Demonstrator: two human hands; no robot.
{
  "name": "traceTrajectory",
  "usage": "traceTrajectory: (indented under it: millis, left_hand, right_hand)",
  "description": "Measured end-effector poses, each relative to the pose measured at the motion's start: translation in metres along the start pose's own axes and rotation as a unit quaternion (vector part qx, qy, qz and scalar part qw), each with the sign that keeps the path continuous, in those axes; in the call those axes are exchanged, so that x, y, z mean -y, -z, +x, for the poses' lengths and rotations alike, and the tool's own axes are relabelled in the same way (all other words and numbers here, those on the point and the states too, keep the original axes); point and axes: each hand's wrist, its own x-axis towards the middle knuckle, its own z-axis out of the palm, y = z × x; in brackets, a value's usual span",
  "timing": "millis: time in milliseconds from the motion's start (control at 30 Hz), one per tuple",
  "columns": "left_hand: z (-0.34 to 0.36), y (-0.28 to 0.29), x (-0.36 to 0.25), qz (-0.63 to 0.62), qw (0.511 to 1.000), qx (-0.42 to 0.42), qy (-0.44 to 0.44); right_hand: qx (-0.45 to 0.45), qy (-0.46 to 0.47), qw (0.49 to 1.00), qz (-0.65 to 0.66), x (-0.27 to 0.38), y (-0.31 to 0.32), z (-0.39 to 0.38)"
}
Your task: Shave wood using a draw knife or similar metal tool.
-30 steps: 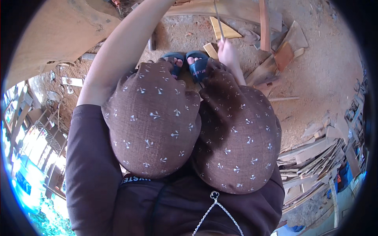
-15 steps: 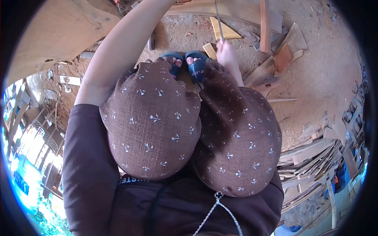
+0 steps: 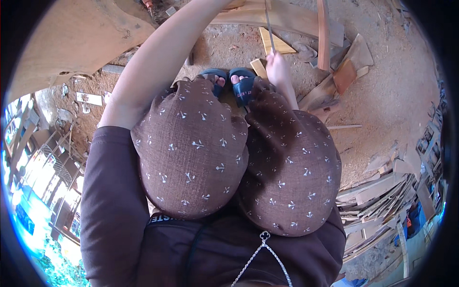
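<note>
My right hand [image 3: 277, 67] is in front of my right knee, closed around the near end of a long thin grey strip-like tool [image 3: 269, 28]. The tool points away from me and runs out at the top edge, so its far end is hidden and I cannot tell its exact kind. Beside it on the ground lies a pale wooden wedge [image 3: 278, 44]. My left forearm [image 3: 165, 52] stretches forward past my left knee, and the left hand lies beyond the top edge. Pale planks [image 3: 267, 18] lie across the top, near where the tool leaves the picture.
A large brown wooden slab [image 3: 81, 43] takes up the far left. An upright reddish board [image 3: 323, 38] and wood offcuts [image 3: 345, 74] are to the right of my hand. Stacked thin scraps [image 3: 377, 196] fill the lower right. My sandalled feet [image 3: 241, 86] rest on dirt ground.
The whole view has shifted slightly, so the ground and knees sit lower and further right. My left forearm has swung a little to the right. The right hand keeps its hold on the tool.
</note>
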Motion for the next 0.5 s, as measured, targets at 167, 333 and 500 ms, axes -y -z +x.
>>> traceTrajectory:
  millis: [167, 333, 500]
  left_hand:
    - [-0.004, 0.006, -0.009, 0.001, 1.000, -0.003, -0.011]
    - [-0.005, 0.004, -0.001, 0.006, 0.999, 0.018, -0.028]
    - [-0.007, 0.000, 0.001, -0.032, 0.998, -0.021, -0.048]
  right_hand:
    - [-0.012, 0.035, 0.999, -0.019, 0.001, -0.010, 0.076]
    - [0.033, 0.003, 0.999, 0.001, 0.008, -0.023, 0.018]
    - [0.014, -0.020, 1.000, 0.011, 0.027, -0.022, 0.017]
